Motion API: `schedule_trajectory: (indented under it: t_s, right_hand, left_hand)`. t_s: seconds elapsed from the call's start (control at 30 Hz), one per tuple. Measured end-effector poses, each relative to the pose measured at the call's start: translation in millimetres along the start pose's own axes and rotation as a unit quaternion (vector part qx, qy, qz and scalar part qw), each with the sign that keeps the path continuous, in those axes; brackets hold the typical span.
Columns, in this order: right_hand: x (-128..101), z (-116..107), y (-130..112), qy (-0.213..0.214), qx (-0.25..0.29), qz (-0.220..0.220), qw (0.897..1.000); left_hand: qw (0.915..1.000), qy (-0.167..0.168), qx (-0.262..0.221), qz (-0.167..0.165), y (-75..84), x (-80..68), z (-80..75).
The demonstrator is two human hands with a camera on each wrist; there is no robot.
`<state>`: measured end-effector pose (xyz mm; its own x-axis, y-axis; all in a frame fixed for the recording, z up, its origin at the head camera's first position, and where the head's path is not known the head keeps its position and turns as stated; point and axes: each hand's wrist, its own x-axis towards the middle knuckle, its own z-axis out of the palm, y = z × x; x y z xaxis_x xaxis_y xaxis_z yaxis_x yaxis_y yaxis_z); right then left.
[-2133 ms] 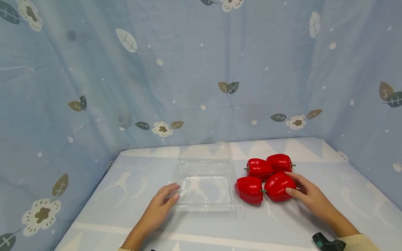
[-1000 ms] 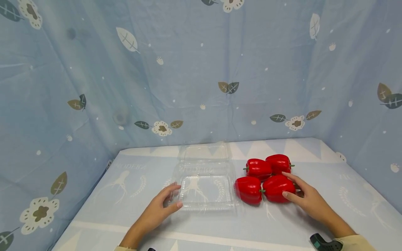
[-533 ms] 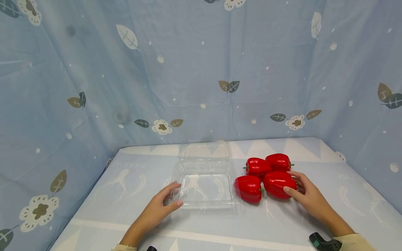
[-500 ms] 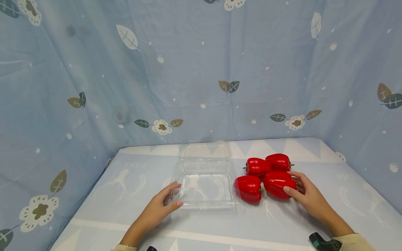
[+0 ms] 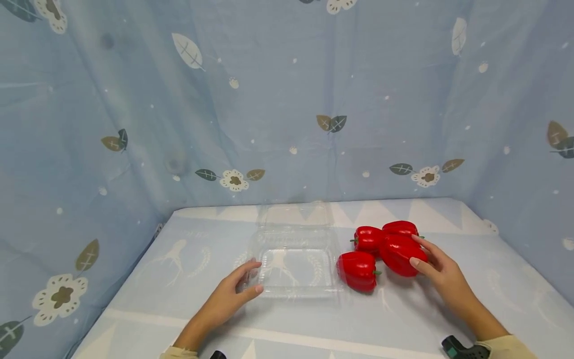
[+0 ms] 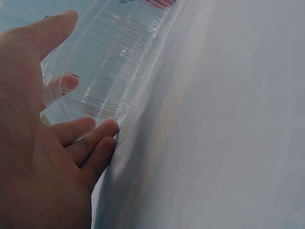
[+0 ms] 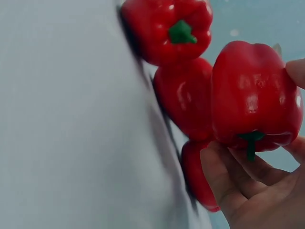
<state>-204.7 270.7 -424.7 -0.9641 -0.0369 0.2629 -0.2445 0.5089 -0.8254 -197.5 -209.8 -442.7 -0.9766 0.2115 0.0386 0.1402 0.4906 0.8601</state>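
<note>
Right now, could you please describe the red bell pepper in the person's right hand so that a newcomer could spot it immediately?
On the pale blue patterned tabletop, right of the clear plastic clamshell box, is a cluster of four glossy red bell peppers. The one meant is at the cluster's near right. Unlike its neighbours, it is gripped by the right hand and raised off the cloth.

We see a pale blue fabric backdrop (image 5: pixel 287 99), printed with leaves and flowers, filling the upper frame; a light blue patterned tablecloth (image 5: pixel 188 259) covers the lower centre.
</note>
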Motion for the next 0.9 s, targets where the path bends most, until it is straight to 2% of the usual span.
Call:
schedule_trajectory:
  t_s: [0.23,0.37,0.53,0.9]
  right_hand:
    - [2.0,1.4,-4.7,0.014,-0.004,-0.006,1.000]
    - [8.5,5.0,-11.1,0.027,-0.008,-0.025,0.999]
    - [20.5,11.6,-23.5,0.030,0.030,-0.044,0.998]
    - [41.4,25.4,-49.8,-0.015,0.102,-0.016,0.995]
  left_hand:
    - [1.0000,-0.001,0.004,0.003,-1.5,0.4,5.2]
    - [1.0000,0.002,0.005,0.001,-1.7,0.7,4.9]
    - [1.0000,0.001,-0.008,-0.001,-0.2,0.1,2.2]
    - [0.9998,0.010,0.016,-0.008,1.2,0.9,1.7]
